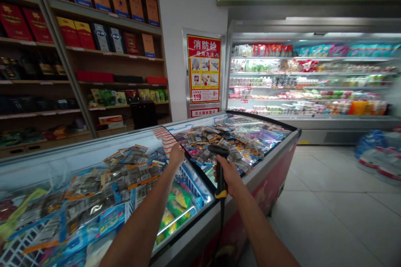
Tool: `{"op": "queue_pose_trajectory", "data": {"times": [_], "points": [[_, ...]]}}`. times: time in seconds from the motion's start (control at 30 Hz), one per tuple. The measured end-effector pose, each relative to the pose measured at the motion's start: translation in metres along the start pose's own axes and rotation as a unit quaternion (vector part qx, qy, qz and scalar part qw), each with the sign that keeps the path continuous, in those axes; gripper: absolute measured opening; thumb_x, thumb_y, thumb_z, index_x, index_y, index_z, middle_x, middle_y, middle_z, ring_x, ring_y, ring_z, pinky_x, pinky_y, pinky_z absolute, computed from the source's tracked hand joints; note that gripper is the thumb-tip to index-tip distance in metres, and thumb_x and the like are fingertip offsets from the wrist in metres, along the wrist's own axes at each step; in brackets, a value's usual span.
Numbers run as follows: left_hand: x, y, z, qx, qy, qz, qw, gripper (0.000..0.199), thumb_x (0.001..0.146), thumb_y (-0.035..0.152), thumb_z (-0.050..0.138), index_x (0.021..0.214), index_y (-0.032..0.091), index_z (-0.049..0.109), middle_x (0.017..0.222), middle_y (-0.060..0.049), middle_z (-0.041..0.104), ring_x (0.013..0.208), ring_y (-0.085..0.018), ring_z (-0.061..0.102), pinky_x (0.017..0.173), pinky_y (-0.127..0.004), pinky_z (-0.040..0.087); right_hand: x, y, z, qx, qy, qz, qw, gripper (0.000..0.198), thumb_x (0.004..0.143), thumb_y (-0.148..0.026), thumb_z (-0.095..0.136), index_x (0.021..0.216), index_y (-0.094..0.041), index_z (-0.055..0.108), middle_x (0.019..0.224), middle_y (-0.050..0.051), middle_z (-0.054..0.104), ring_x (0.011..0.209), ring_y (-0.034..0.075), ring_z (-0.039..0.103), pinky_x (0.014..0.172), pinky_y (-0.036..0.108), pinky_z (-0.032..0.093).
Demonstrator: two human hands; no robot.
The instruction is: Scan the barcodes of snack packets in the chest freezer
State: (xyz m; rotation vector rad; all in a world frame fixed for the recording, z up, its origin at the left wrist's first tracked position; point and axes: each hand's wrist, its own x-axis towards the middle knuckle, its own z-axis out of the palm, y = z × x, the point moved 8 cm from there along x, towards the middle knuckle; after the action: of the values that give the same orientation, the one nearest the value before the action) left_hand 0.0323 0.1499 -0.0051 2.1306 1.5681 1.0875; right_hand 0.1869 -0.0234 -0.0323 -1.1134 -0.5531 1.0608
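Glass and steel across the lower left and centre of the frame: chest freezer [269,162], long, heavy, fixed in place, with a red front panel. Sliding glass lid [103,150] over the left part, curved, hard and smooth, probably slick with condensation, likely brittle under a sharp knock; best taken at the dark frame edge [188,156] near centre, not on the open pane. Left hand [177,154] exactly there, just above centre of the frame, fingers curled over the lid's edge and pressed against it; how tightly closed, cannot tell from this angle. Under the lid, flat frozen packets [109,183] in orange, blue and clear wrap, stacked loosely in white wire baskets [191,179]; light, stiff when frozen, slippery film, easiest lifted by a sealed edge. More packets [232,141] in the right section, centre of the frame.

Black plastic next, smaller: handheld barcode scanner [219,166], rigid, light, with a yellow band at the base of the grip and a cable [222,221] hanging down toward the bottom edge. Right hand [230,175] wrapped shut around the handle, head of the scanner upright above the fist, over the freezer's near rim. Cable likely to drag or catch on the rim.

Wooden shelves [81,49] with boxed goods in the upper left, lit dairy cooler [313,79] in the upper right.
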Motion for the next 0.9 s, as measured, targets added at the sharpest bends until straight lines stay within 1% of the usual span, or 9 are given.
{"op": "queue_pose_trajectory", "data": {"times": [0.13,0.23,0.33,0.43,0.5,0.57,0.67,0.73,0.9], "points": [[-0.002,-0.034,-0.051,0.169,-0.031,0.0,0.985,0.044,0.076,0.016,0.038,0.117,0.009,0.053,0.119,-0.014,0.054,0.112,-0.023,0.048,0.094,-0.032,0.036,-0.003,0.008,0.018,0.0,-0.02,0.009,1.0,0.025,0.068,-0.041,0.057,0.071,-0.016,0.05,0.046,-0.005,0.051,0.032,0.008,0.045,0.029,0.02,0.038],[-0.009,-0.063,-0.083,0.259,-0.061,-0.031,0.963,0.044,0.075,0.023,0.041,0.116,0.013,0.053,0.117,-0.014,0.056,0.108,-0.026,0.051,0.088,-0.036,0.04,-0.005,0.013,0.028,0.001,-0.03,0.015,0.999,0.026,0.068,-0.041,0.057,0.071,-0.017,0.05,0.045,-0.006,0.051,0.032,0.008,0.044,0.029,0.02,0.037],[-0.019,-0.085,-0.105,0.298,-0.072,-0.048,0.951,0.043,0.074,0.028,0.044,0.113,0.014,0.055,0.114,-0.014,0.058,0.103,-0.027,0.054,0.084,-0.037,0.041,-0.007,0.017,0.033,-0.004,-0.04,0.018,0.999,0.027,0.067,-0.042,0.057,0.071,-0.017,0.051,0.044,-0.005,0.051,0.031,0.008,0.043,0.028,0.02,0.036],[-0.027,-0.1,-0.12,0.316,-0.05,-0.073,0.945,0.043,0.073,0.035,0.046,0.109,0.015,0.057,0.109,-0.015,0.06,0.099,-0.03,0.055,0.08,-0.038,0.043,-0.009,0.018,0.037,-0.015,-0.049,0.01,0.999,0.026,0.068,-0.042,0.057,0.07,-0.016,0.052,0.043,-0.005,0.05,0.03,0.008,0.043,0.028,0.02,0.035],[-0.031,-0.108,-0.125,0.324,-0.051,-0.098,0.939,0.049,0.07,0.044,0.049,0.109,0.015,0.058,0.108,-0.017,0.06,0.099,-0.033,0.054,0.078,-0.041,0.043,-0.009,0.017,0.038,-0.016,-0.049,0.005,0.999,0.026,0.068,-0.041,0.057,0.07,-0.016,0.053,0.044,-0.004,0.051,0.031,0.008,0.043,0.028,0.02,0.035],[-0.034,-0.11,-0.123,0.321,-0.076,-0.111,0.938,0.057,0.065,0.05,0.053,0.11,0.015,0.057,0.108,-0.018,0.059,0.099,-0.034,0.054,0.077,-0.041,0.043,-0.009,0.019,0.041,-0.016,-0.055,0.009,0.998,0.027,0.067,-0.042,0.058,0.071,-0.016,0.053,0.045,-0.004,0.052,0.032,0.008,0.044,0.029,0.02,0.036],[-0.035,-0.102,-0.116,0.304,-0.092,-0.097,0.943,0.058,0.065,0.048,0.056,0.113,0.015,0.054,0.11,-0.016,0.058,0.099,-0.031,0.054,0.078,-0.037,0.043,-0.01,0.022,0.047,-0.02,-0.065,0.019,0.997,0.029,0.066,-0.043,0.059,0.072,-0.016,0.053,0.047,-0.004,0.053,0.032,0.008,0.045,0.029,0.02,0.036],[-0.036,-0.094,-0.11,0.285,-0.075,-0.079,0.952,0.054,0.067,0.042,0.056,0.114,0.016,0.053,0.111,-0.015,0.057,0.098,-0.029,0.055,0.079,-0.035,0.042,-0.011,0.025,0.05,-0.025,-0.069,0.02,0.997,0.029,0.067,-0.043,0.058,0.073,-0.015,0.052,0.047,-0.004,0.053,0.032,0.008,0.045,0.029,0.019,0.036],[-0.037,-0.083,-0.095,0.2,0.009,-0.058,0.978,0.049,0.07,0.033,0.056,0.115,0.013,0.051,0.116,-0.017,0.052,0.099,-0.025,0.054,0.082,-0.032,0.041,-0.013,0.03,0.055,-0.029,-0.072,0.025,0.997,0.03,0.066,-0.043,0.058,0.073,-0.015,0.052,0.046,-0.005,0.052,0.032,0.008,0.045,0.029,0.02,0.036]]}}
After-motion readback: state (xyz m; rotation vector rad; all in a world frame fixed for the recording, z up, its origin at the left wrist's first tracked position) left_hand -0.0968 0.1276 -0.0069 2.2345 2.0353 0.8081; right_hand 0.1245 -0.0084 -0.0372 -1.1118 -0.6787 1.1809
